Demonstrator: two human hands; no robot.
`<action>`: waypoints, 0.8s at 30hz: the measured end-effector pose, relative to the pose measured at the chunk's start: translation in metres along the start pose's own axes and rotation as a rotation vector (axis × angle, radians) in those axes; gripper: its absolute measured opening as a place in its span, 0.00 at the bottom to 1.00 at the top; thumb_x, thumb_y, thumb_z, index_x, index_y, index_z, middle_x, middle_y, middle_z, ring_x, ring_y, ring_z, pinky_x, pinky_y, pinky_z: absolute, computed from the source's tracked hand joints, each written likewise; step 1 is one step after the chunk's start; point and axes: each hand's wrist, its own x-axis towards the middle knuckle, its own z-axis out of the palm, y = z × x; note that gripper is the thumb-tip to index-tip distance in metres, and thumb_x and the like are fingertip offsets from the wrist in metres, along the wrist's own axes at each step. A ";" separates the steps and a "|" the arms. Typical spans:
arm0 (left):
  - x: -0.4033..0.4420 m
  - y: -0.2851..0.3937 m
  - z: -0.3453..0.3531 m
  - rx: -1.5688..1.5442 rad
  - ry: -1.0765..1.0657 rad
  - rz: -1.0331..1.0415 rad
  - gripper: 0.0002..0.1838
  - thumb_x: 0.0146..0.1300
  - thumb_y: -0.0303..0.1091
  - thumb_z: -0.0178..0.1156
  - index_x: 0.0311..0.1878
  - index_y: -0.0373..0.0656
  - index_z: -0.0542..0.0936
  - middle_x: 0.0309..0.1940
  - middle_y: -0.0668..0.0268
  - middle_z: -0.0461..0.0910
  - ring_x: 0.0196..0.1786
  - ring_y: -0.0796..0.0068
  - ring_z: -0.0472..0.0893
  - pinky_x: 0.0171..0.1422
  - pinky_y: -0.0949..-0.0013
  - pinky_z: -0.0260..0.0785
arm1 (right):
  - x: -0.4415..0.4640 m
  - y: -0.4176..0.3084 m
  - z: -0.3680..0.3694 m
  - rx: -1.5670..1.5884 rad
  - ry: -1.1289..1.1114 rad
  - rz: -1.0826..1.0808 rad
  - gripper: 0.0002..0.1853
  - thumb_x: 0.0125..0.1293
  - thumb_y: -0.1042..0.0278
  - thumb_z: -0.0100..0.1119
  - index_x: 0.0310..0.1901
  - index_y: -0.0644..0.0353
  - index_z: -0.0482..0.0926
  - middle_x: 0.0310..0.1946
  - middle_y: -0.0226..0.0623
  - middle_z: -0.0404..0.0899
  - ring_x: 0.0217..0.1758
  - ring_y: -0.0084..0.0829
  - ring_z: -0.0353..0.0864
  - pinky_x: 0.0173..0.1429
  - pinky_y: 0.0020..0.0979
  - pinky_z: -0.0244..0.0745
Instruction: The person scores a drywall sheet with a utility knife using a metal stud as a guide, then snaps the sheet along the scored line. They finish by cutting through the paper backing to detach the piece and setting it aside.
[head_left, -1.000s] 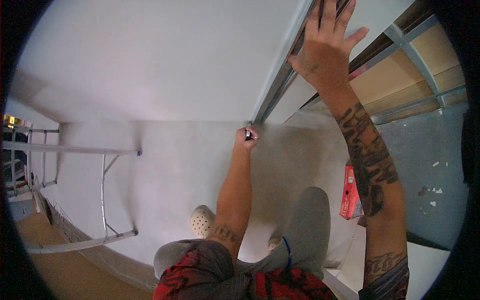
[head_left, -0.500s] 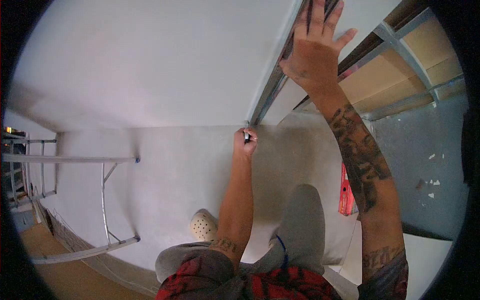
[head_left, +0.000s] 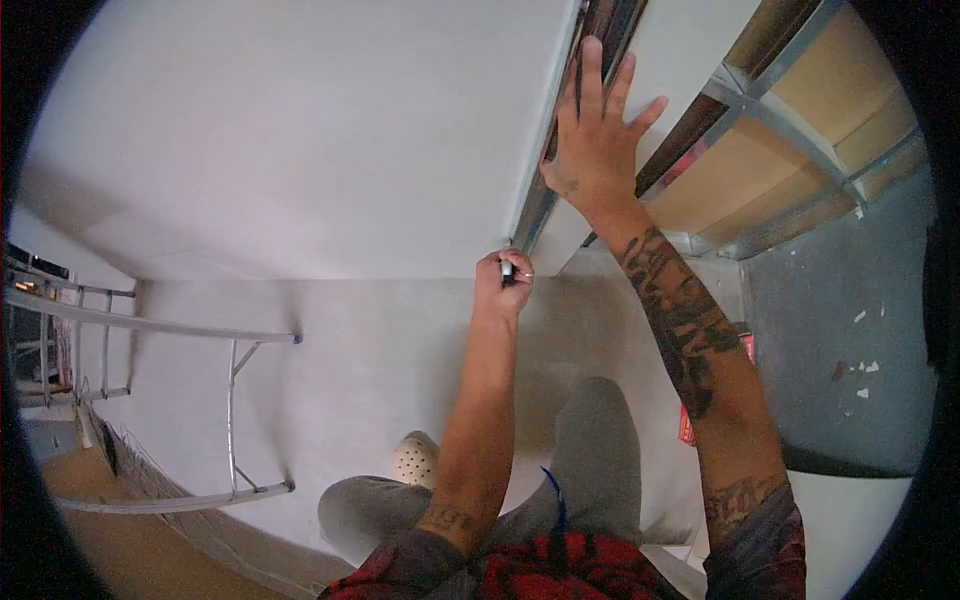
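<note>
My left hand [head_left: 502, 278] is closed around a small tool [head_left: 507, 271] with a silver-and-black end; its tip is hidden. This fist sits at the lower end of a metal channel [head_left: 541, 218] that runs along the edge of a large white panel [head_left: 330, 140]. Farther up the channel, my right hand [head_left: 598, 145] lies with its fingers spread over the metal and the dark gap beside it. No object shows in the right hand.
An aluminium ladder [head_left: 236, 400] stands at the left. To the right are a metal frame backed with brown board [head_left: 780, 170] and a grey wall [head_left: 840, 330]. A red object [head_left: 686, 427] is partly behind my right forearm. My shoe [head_left: 415, 460] rests on the pale floor.
My right hand has moved down along the channel, closer to my left hand. The left fist stays at the channel's lower end with the tool. The camera view has shifted a little.
</note>
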 end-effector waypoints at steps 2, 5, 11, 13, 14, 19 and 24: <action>-0.007 -0.012 0.018 -0.013 0.022 -0.004 0.08 0.68 0.24 0.42 0.32 0.35 0.67 0.23 0.64 0.70 0.22 0.76 0.74 0.25 0.74 0.75 | 0.001 0.000 -0.004 0.016 -0.065 0.007 0.60 0.37 0.50 0.80 0.72 0.68 0.60 0.80 0.50 0.33 0.80 0.67 0.32 0.61 0.88 0.38; -0.017 -0.022 0.038 0.004 -0.024 -0.061 0.08 0.68 0.23 0.44 0.30 0.35 0.67 0.22 0.64 0.71 0.23 0.75 0.75 0.28 0.74 0.79 | 0.000 -0.002 -0.007 0.008 -0.123 0.011 0.59 0.39 0.49 0.79 0.72 0.68 0.60 0.80 0.50 0.33 0.80 0.67 0.32 0.62 0.88 0.37; -0.050 -0.050 0.084 0.075 -0.140 -0.036 0.07 0.68 0.22 0.43 0.31 0.35 0.66 0.22 0.63 0.72 0.23 0.74 0.76 0.28 0.73 0.79 | -0.002 -0.002 -0.001 -0.001 -0.054 -0.004 0.57 0.39 0.50 0.77 0.71 0.66 0.62 0.80 0.49 0.34 0.81 0.65 0.34 0.62 0.89 0.36; -0.059 -0.061 0.098 0.103 -0.127 0.003 0.07 0.67 0.21 0.43 0.32 0.34 0.66 0.22 0.63 0.72 0.23 0.74 0.76 0.28 0.73 0.79 | -0.001 -0.003 0.000 -0.024 -0.042 0.004 0.57 0.38 0.51 0.77 0.71 0.65 0.62 0.80 0.49 0.35 0.81 0.65 0.34 0.62 0.89 0.36; -0.063 -0.068 0.105 0.123 -0.116 0.037 0.06 0.67 0.21 0.43 0.32 0.34 0.66 0.23 0.63 0.72 0.22 0.74 0.76 0.28 0.72 0.79 | 0.000 -0.002 0.000 -0.053 -0.033 0.005 0.56 0.37 0.52 0.76 0.71 0.64 0.62 0.80 0.48 0.35 0.81 0.65 0.34 0.62 0.89 0.36; -0.084 -0.080 0.137 0.134 -0.225 -0.108 0.04 0.66 0.20 0.43 0.34 0.32 0.67 0.23 0.63 0.73 0.23 0.74 0.76 0.29 0.73 0.78 | -0.002 -0.001 0.015 0.022 0.016 0.020 0.46 0.49 0.54 0.68 0.71 0.59 0.64 0.81 0.42 0.37 0.81 0.61 0.38 0.62 0.89 0.34; -0.123 -0.088 0.161 0.165 -0.258 -0.190 0.06 0.68 0.23 0.43 0.38 0.31 0.69 0.23 0.64 0.72 0.22 0.76 0.74 0.24 0.75 0.72 | -0.007 -0.003 0.017 0.031 0.111 0.025 0.38 0.58 0.59 0.60 0.72 0.55 0.65 0.81 0.39 0.40 0.82 0.58 0.40 0.62 0.89 0.32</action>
